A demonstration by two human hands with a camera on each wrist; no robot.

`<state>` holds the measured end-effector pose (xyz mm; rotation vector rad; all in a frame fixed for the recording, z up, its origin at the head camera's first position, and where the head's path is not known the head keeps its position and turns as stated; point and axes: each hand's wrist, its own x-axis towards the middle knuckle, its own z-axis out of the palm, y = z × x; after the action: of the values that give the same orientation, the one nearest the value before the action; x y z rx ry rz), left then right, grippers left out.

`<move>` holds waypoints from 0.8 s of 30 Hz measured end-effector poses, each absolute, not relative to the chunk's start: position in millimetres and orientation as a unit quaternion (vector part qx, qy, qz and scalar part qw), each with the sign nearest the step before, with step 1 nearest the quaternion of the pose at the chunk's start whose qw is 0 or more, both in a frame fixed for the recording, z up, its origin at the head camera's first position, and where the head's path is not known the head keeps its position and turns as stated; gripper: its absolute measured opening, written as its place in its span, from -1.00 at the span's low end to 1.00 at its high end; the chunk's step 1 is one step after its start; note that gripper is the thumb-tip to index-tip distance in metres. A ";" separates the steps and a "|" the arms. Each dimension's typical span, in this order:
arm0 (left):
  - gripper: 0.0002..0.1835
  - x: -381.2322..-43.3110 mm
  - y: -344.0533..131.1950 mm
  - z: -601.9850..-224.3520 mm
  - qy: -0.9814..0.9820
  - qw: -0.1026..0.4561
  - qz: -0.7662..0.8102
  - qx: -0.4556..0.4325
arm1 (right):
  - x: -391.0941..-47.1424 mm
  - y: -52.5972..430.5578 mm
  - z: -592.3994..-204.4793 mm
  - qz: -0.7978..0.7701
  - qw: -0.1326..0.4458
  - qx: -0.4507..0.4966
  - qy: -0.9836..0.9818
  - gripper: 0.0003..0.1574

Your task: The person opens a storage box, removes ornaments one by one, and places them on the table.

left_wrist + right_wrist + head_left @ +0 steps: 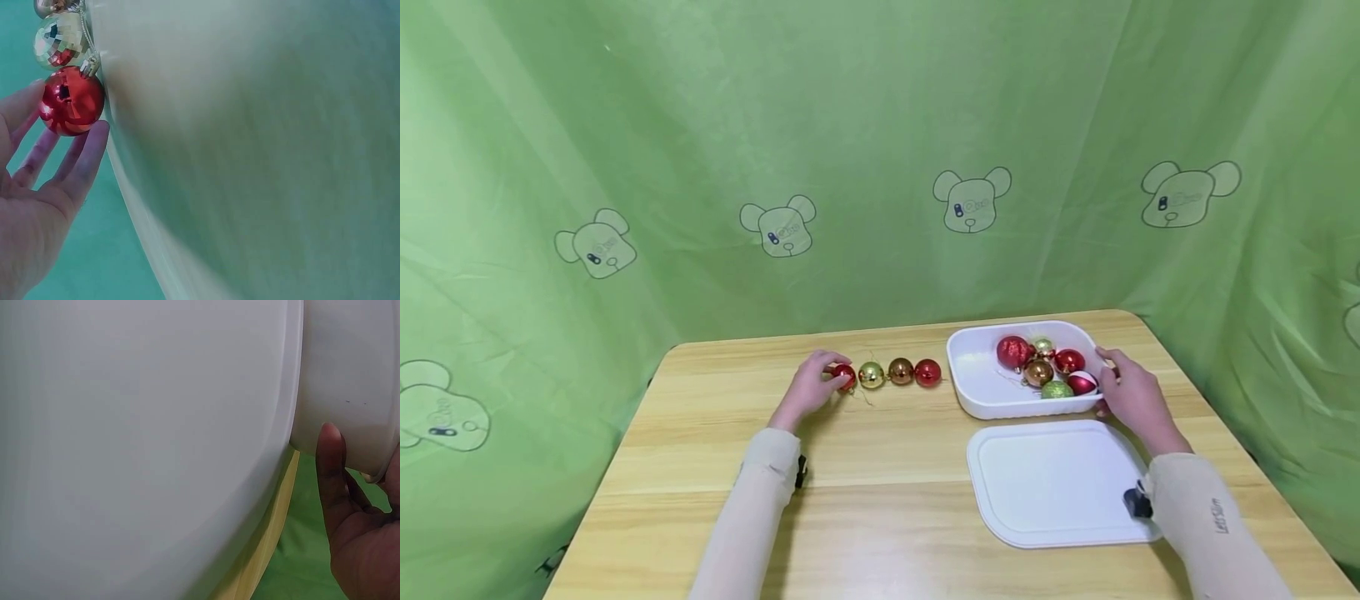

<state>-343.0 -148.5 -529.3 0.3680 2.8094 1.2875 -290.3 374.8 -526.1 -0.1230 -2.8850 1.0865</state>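
My left hand pinches a shiny red Christmas ball with thumb and fingertips, at the left end of a row on the table. Beside it follow a gold mirrored ball, a brown ball and another red ball. Over on the right, my right hand grips the right end of a white plastic box, its thumb against the outer wall in the right wrist view. Several ornaments lie in the box's right half, among them a large red ball and a green glittery ball.
A white lid lies flat on the wooden table in front of the box, partly under my right wrist. Behind the table's back edge hangs a green curtain with bear-head prints.
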 end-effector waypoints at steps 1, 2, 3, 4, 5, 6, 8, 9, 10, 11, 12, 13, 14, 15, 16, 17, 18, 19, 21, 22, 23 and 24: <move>-0.63 -342.9 -148.7 -529.0 0.902 0.016 0.415 0.117 | -290.6 374.6 -525.9 0.351 0.028 -0.040 -0.935 -0.31; -0.63 -342.8 -149.0 -528.7 0.902 0.015 0.416 0.116 | -290.8 374.4 -525.7 0.350 0.028 -0.040 -0.935 -0.31; -0.63 -342.7 -149.4 -528.5 0.901 0.015 0.417 0.115 | -291.1 374.2 -525.4 0.349 0.028 -0.040 -0.936 -0.31; -0.63 -342.7 -149.9 -528.5 0.902 0.014 0.417 0.115 | -291.3 374.0 -525.2 0.348 0.028 -0.040 -0.936 -0.31; -0.63 -342.6 -150.4 -528.3 0.901 0.014 0.417 0.115 | -291.6 373.8 -525.1 0.348 0.027 -0.040 -0.936 -0.31; -0.62 -342.5 -151.1 -528.2 0.902 0.012 0.417 0.115 | -291.8 373.7 -524.9 0.348 0.027 -0.040 -0.936 -0.31; -0.63 -342.3 -152.7 -528.2 0.902 0.009 0.416 0.116 | -292.1 373.5 -524.5 0.348 0.027 -0.040 -0.936 -0.31; -0.63 -342.0 -153.5 -528.0 0.903 0.008 0.414 0.115 | -292.2 373.4 -524.3 0.348 0.027 -0.039 -0.936 -0.32; -0.63 -341.6 -154.2 -527.6 0.903 0.006 0.413 0.115 | -292.2 373.2 -524.1 0.349 0.027 -0.039 -0.936 -0.32; -0.63 -341.3 -154.7 -527.2 0.904 0.004 0.412 0.115 | -292.2 373.1 -523.8 0.349 0.027 -0.038 -0.936 -0.32; -0.63 -341.0 -155.3 -526.8 0.905 0.002 0.410 0.114 | -292.1 372.8 -523.5 0.349 0.027 -0.038 -0.936 -0.32; -0.63 -340.8 -155.7 -526.2 0.906 -0.002 0.408 0.113 | -291.9 372.6 -523.2 0.349 0.027 -0.037 -0.936 -0.32; -0.63 -340.5 -156.0 -525.6 0.908 -0.005 0.405 0.111 | -291.7 372.3 -522.9 0.350 0.027 -0.036 -0.936 -0.32; -0.63 -340.3 -155.8 -524.8 0.910 -0.010 0.400 0.109 | -291.5 372.1 -522.7 0.350 0.026 -0.036 -0.936 -0.32; -0.63 -340.6 -155.5 -524.6 0.913 -0.019 0.392 0.110 | -291.2 371.9 -522.5 0.350 0.026 -0.036 -0.936 -0.31; -0.63 -340.8 -154.7 -523.9 0.916 -0.027 0.385 0.109 | -290.9 371.8 -522.4 0.350 0.026 -0.036 -0.936 -0.31; -0.62 -340.7 -153.3 -523.0 0.919 -0.037 0.378 0.109 | -290.6 371.7 -522.3 0.350 0.025 -0.036 -0.936 -0.31; -0.63 -341.0 -151.3 -522.4 0.921 -0.046 0.371 0.110 | -290.4 371.8 -522.3 0.350 0.025 -0.036 -0.936 -0.31; -0.64 -341.2 -145.3 -520.5 0.925 -0.066 0.358 0.112 | -289.9 372.2 -522.6 0.349 0.024 -0.038 -0.936 -0.31; -0.65 -341.2 -141.3 -519.4 0.926 -0.076 0.352 0.115 | -289.6 372.5 -522.6 0.348 0.024 -0.038 -0.936 -0.31; -0.65 -340.9 -136.7 -517.8 0.925 -0.083 0.351 0.118 | -289.5 372.7 -522.5 0.348 0.024 -0.039 -0.936 -0.31; -0.65 -340.6 -131.8 -516.7 0.925 -0.091 0.349 0.121 | -289.4 372.9 -522.5 0.347 0.024 -0.039 -0.937 -0.31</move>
<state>-340.6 -131.8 -516.7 0.4035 3.0865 1.1644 -289.4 372.9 -522.5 -0.1211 -2.8991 1.0753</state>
